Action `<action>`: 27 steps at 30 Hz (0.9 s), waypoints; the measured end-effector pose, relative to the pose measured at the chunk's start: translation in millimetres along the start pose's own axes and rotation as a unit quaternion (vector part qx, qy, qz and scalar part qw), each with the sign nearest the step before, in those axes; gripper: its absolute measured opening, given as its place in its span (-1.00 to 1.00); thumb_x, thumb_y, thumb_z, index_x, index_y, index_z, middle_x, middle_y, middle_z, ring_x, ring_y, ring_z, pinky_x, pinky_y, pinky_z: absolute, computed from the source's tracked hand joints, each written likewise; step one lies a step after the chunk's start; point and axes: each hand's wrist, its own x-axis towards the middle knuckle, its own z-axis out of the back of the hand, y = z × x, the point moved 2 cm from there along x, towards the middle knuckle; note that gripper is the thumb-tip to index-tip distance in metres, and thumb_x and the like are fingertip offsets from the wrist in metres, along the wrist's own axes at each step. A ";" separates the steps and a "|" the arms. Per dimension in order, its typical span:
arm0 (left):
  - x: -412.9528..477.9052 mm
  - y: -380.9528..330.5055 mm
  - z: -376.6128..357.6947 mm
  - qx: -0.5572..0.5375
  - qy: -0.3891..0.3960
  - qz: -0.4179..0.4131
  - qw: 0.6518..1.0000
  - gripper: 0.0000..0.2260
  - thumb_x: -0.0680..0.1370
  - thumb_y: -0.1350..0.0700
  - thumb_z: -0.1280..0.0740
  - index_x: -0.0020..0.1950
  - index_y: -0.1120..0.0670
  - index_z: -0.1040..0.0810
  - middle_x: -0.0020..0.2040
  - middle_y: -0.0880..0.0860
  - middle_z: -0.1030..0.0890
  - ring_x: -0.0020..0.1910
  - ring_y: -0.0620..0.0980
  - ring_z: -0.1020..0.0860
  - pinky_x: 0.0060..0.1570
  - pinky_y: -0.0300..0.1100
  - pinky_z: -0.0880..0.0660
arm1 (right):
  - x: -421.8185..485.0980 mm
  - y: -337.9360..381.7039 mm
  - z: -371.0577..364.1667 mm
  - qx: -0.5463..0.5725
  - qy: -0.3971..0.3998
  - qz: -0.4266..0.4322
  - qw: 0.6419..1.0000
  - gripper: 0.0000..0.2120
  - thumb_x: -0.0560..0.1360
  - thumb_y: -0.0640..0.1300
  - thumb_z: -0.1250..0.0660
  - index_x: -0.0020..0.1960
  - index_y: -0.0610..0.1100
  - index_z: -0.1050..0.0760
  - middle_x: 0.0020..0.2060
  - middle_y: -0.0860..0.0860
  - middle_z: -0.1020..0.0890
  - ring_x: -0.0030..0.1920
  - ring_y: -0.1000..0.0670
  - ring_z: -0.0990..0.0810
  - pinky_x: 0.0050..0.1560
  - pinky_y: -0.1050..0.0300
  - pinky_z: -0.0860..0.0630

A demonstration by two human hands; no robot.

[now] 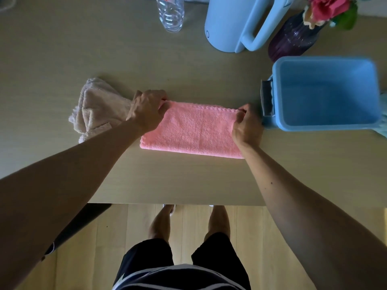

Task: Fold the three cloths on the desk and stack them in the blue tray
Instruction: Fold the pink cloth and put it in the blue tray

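Dark shorts and bare legs fill the near edge of the view, standing at the near side of the wooden desk [62, 49], with both forearms reaching out over it. At the middle of the desk lies the pink cloth [192, 128], flat and shaped as a long rectangle running left to right; it looks folded once already, though the layers cannot be counted from above. The left hand [146, 109] pinches its far left corner with curled fingers, and the right hand [247, 126] pinches its far right corner the same way, thumb and fingers closed on the edge.

Just left of the pink cloth, partly under the left wrist, sits the beige cloth [96, 107], crumpled and not folded. To the right, just beside the right hand, stands the blue tray [326, 97], and nothing lies in it. A pale greenish scrap [384, 124] shows at the right edge beyond the tray; it may be the third cloth, but too little is visible to tell.

By this reckoning the task is early: the first cloth is mid-fold, probably needing another fold before going into the tray, and two more cloths remain to fold and stack.

Along the far side stand a clear plastic bottle [170, 15], a light blue kettle [232, 24] and a purple vase [291, 42] of flowers.
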 end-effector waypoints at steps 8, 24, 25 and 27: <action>-2.3 -1.9 -0.9 0.034 -0.021 0.010 0.999 -0.85 0.60 0.06 -0.29 0.04 0.12 -0.56 -0.05 0.12 -0.66 -0.03 0.16 -0.60 0.15 0.02 -0.34 | -9.7 7.8 4.9 -0.012 -0.071 0.046 0.996 -0.84 0.60 -0.18 -0.23 0.15 -0.18 -0.48 -0.06 -0.07 -0.64 -0.03 -0.13 -0.63 -0.04 -0.15 -0.56; -64.9 -65.5 -52.1 0.109 0.082 -0.037 0.990 -0.38 0.60 -0.22 -0.15 0.59 0.05 -0.16 0.60 0.18 -0.16 0.56 0.23 -0.16 0.47 0.29 -0.18 | -98.2 -8.1 14.1 -0.175 0.099 0.232 0.952 -0.54 0.54 0.04 -0.33 0.38 -0.12 -0.42 0.28 -0.09 -0.49 0.22 -0.08 -0.49 0.29 -0.03 -0.43; -58.9 -64.7 -52.9 0.104 0.096 -0.047 0.989 -0.34 0.61 -0.24 -0.12 0.62 0.04 -0.07 0.64 0.16 -0.04 0.61 0.21 -0.02 0.51 0.35 -0.04 | -109.7 -6.9 15.6 -0.174 0.121 0.233 0.949 -0.52 0.55 0.05 -0.32 0.40 -0.11 -0.41 0.28 -0.09 -0.50 0.21 -0.06 -0.50 0.28 -0.03 -0.45; -47.9 -63.0 -53.1 0.101 0.123 -0.090 0.983 -0.25 0.58 -0.31 -0.10 0.64 0.05 0.02 0.65 0.16 0.07 0.62 0.20 0.09 0.48 0.44 0.04 | -133.0 -2.4 16.9 -0.142 0.188 0.252 0.939 -0.51 0.55 0.05 -0.34 0.42 -0.11 -0.42 0.30 -0.05 -0.53 0.24 -0.02 -0.51 0.32 -0.02 -0.45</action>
